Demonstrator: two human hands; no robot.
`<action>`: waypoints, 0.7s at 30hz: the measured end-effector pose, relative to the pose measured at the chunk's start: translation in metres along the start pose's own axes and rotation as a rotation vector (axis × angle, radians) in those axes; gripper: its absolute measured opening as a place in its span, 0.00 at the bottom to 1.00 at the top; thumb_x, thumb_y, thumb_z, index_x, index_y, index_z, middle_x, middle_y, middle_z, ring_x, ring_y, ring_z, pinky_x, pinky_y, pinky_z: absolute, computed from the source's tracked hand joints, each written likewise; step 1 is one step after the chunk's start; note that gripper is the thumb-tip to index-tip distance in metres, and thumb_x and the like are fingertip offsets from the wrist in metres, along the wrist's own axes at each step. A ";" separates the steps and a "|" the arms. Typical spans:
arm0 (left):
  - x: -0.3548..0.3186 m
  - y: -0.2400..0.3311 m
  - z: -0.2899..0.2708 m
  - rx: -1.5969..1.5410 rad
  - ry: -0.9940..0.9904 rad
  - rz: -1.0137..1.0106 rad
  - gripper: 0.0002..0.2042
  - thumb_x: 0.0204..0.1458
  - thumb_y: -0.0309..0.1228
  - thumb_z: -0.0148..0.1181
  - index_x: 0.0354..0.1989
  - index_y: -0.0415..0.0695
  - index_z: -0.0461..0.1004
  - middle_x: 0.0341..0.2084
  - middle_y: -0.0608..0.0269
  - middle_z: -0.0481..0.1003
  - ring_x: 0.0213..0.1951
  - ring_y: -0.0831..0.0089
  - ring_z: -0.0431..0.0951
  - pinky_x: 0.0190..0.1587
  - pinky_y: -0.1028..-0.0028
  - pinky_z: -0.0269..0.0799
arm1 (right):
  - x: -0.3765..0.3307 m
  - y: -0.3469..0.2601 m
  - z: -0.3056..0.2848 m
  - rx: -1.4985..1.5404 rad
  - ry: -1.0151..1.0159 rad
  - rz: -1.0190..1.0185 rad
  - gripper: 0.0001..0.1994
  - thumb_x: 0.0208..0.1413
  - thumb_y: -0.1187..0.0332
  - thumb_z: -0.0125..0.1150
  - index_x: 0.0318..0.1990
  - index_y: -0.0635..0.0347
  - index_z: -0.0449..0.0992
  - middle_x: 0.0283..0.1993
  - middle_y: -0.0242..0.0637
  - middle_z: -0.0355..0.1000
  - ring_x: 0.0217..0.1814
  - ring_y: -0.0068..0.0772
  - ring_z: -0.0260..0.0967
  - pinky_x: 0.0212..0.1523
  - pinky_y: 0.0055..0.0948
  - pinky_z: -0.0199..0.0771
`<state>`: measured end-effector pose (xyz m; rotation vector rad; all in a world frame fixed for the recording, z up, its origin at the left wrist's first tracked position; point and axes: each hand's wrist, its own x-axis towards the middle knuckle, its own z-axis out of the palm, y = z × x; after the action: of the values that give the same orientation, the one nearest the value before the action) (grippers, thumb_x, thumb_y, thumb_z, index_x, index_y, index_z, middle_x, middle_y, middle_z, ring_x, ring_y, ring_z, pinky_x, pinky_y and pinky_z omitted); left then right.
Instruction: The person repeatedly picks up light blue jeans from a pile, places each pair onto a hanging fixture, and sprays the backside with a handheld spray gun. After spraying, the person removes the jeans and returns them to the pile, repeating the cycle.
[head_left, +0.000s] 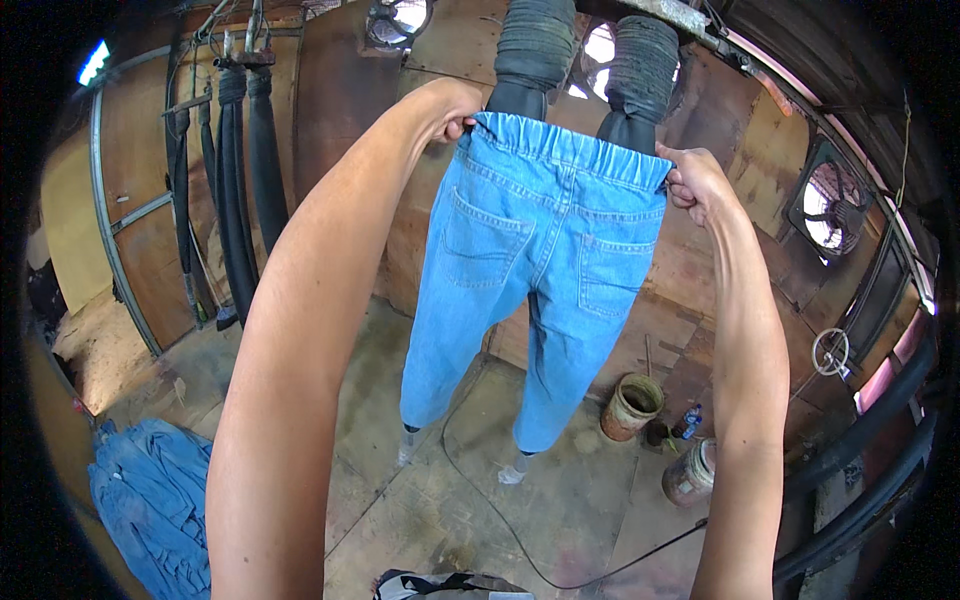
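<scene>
Light blue jeans (545, 225) with an elastic waistband hang upright, back pockets facing me. Two black leg-shaped forms (640, 85), wrapped in ribbed cloth at the top, run down into the waist. My left hand (455, 112) is closed on the left end of the waistband, and my right hand (693, 182) is closed on its right end, thumb along the edge. The waistband is stretched straight between both hands. Below the hems, clear wrapped tips (513, 470) stick out near the floor. Inside the jeans, the forms are hidden.
A heap of blue denim (150, 500) lies on the floor at the lower left. More black tubes (262, 150) hang at the left. A rusty bucket (620, 425) and a dirty jar (688, 478) stand at the right. A thin dark hose (520, 540) crosses the floor.
</scene>
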<state>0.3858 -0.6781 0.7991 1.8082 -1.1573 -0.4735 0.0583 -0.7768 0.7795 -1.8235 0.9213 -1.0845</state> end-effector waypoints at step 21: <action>0.015 0.188 -0.011 0.125 1.233 0.891 0.56 0.53 0.51 0.60 0.68 0.16 0.28 0.70 0.19 0.35 0.74 0.36 0.37 0.75 0.52 0.36 | -0.030 -0.041 0.124 -1.208 0.420 -1.087 0.24 0.58 0.44 0.60 0.22 0.56 0.80 0.21 0.46 0.75 0.25 0.48 0.77 0.29 0.43 0.77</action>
<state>0.3042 -0.7134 0.9661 1.0854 -0.8985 1.1018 0.1675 -0.7003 0.7678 -3.4058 0.8619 -1.8017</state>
